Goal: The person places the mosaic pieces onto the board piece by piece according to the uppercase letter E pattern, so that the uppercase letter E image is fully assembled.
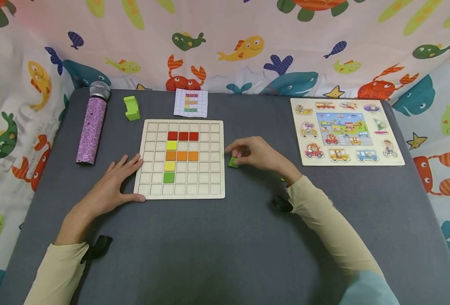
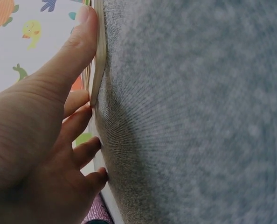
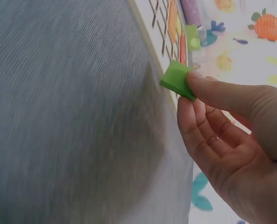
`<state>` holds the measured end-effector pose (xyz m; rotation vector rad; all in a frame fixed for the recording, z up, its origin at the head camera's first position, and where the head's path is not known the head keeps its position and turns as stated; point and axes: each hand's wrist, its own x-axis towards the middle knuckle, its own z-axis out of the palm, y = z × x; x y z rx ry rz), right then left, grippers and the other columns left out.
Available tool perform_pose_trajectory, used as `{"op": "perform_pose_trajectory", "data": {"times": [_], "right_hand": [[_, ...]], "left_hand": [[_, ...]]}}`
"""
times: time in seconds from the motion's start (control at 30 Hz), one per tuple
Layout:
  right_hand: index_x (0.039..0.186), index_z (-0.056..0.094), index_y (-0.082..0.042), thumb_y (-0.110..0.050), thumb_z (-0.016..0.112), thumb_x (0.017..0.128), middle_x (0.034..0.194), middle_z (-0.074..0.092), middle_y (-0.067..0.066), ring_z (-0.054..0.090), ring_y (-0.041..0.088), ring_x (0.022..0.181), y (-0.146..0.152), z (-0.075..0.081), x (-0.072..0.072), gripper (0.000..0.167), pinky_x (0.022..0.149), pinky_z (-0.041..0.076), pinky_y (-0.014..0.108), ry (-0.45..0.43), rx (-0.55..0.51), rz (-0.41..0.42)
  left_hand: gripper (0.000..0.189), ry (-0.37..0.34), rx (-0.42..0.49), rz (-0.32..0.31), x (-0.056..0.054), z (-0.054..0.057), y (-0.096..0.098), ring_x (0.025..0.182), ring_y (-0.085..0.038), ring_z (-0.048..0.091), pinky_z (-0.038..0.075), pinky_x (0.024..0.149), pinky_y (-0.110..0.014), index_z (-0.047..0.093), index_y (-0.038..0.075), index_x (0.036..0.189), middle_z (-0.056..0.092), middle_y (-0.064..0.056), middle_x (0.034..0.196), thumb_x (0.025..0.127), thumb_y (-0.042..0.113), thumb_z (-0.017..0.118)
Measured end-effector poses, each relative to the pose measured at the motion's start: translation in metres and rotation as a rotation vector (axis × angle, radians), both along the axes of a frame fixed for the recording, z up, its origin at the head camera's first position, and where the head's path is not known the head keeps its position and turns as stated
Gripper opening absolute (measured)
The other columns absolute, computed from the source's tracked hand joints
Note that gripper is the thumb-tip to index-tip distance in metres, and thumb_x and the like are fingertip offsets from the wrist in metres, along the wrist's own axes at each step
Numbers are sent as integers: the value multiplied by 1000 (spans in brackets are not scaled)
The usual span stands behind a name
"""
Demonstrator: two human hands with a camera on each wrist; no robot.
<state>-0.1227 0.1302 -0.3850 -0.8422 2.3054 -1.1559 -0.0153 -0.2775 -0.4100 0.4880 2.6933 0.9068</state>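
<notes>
A wooden grid board (image 1: 211, 178) lies on the table with colored square tiles in its cells. Three red tiles (image 1: 183, 136) form a row; below come a yellow tile (image 1: 171, 145), three orange tiles (image 1: 182, 156), another yellow tile (image 1: 169, 166) and a green tile (image 1: 169, 177). My left hand (image 1: 110, 186) touches the board's left side with fingers spread, its thumb at the near left corner. Just off the board's right edge, my right hand (image 1: 259, 156) pinches a loose green tile (image 3: 176, 78) between thumb and fingers.
Behind the board lies a paper card (image 1: 180, 109) printed with a colored grid pattern. A glittery pink microphone (image 1: 91, 131) and a light-green block (image 1: 131, 108) are at the left. A picture puzzle board (image 1: 346, 161) lies at the right. Something small and green (image 1: 282, 179) shows beside the right wrist.
</notes>
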Motion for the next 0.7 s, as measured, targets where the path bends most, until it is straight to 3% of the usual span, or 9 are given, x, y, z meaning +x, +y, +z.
{"op": "perform_pose_trajectory", "data": {"times": [0.43, 0.7], "right_hand": [[112, 71, 0, -3, 77, 83, 90, 66, 4, 59, 13, 83, -83, -2, 11, 30, 77, 55, 25, -44, -118, 67], [110, 71, -1, -3, 75, 85, 93, 69, 3, 60, 9, 83, -118, -16, 24, 26, 76, 51, 17, 46, -116, 104]], "left_hand": [[102, 4, -3, -10, -1, -3, 2, 148, -43, 8, -2, 119, -57, 30, 5, 153, 23, -17, 160, 72, 33, 86], [103, -5, -17, -1, 0, -1, 0, 148, -43, 8, -2, 119, -57, 30, 5, 154, 22, -17, 160, 72, 32, 86]]}}
